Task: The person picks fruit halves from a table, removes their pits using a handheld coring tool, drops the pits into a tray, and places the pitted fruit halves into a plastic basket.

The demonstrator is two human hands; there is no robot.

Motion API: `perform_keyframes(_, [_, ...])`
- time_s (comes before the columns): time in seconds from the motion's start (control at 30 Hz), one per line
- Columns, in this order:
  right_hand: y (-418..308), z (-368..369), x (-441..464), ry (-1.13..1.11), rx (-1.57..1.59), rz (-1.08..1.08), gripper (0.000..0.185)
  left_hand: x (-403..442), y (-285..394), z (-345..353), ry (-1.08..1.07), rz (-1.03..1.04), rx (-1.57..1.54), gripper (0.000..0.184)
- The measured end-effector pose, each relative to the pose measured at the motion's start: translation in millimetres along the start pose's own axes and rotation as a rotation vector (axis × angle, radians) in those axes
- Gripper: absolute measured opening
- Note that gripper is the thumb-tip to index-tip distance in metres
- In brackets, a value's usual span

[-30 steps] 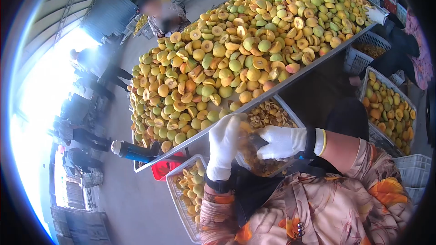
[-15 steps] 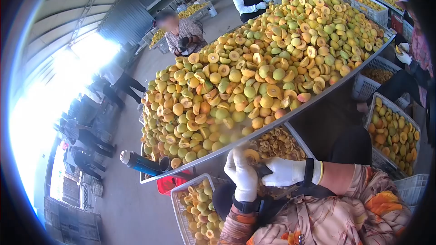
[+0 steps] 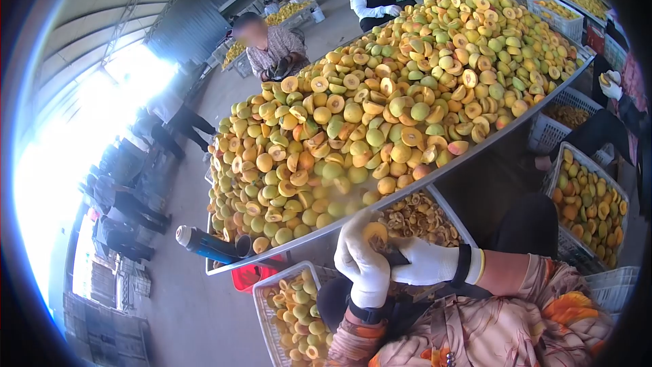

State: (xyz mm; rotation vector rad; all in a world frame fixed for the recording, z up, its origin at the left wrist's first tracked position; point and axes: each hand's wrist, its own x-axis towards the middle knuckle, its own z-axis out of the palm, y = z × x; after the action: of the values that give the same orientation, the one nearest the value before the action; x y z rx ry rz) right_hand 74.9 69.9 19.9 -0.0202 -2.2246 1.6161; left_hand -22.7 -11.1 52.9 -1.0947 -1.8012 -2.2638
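Observation:
My left hand (image 3: 360, 258), in a white glove, is closed around a halved yellow fruit (image 3: 375, 234) near the front edge of the heaped table (image 3: 309, 236). My right hand (image 3: 422, 261), also gloved, is closed on a small dark tool (image 3: 395, 256) whose end touches or nearly touches the fruit. The two hands meet over a crate of brown pits and scraps (image 3: 422, 220). A big pile of halved yellow and green fruit (image 3: 353, 129) lies on the table beyond them.
A crate of fruit halves (image 3: 296, 316) stands at lower left, another (image 3: 589, 197) at right. A blue bottle (image 3: 207, 245) and a red container (image 3: 252, 274) are at the table's left corner. Co-workers (image 3: 275, 47) sit across the table and at the right.
The view has tilted, bringing more of the far side into sight. My left hand has turned and closed nearer to my right hand. The worker across has stretched an arm toward the pile.

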Motion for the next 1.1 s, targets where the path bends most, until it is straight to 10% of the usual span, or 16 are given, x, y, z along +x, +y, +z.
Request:
perform_keyframes(0.2, [-34,-30,7,-0.303,0.014,0.217,0.046,8,10,-9,-0.163,-0.204,-0.103,0.055])
perform_keyframes(0.37, [-26,-25,3,-0.137,0.018,0.034,0.045,21,9,-6,-0.272,-0.225,-0.163,0.062])
perform_keyframes(0.47, [-44,-40,2,-0.294,0.293,0.423,0.033,21,2,-4,-0.246,-0.381,-0.349,0.058])
perform_keyframes(0.73, [-40,-60,8,-0.54,0.623,0.658,0.016,33,2,1,-0.488,-0.401,-0.327,0.071])
perform_keyframes(1.03, [2,-47,-2,-0.738,1.326,0.566,0.014,22,4,-1,-0.187,-0.868,-0.706,0.048])
perform_keyframes(1.1, [4,-43,0,-0.748,1.303,0.575,0.014,17,-15,-20,-0.118,-0.613,-0.327,0.046])
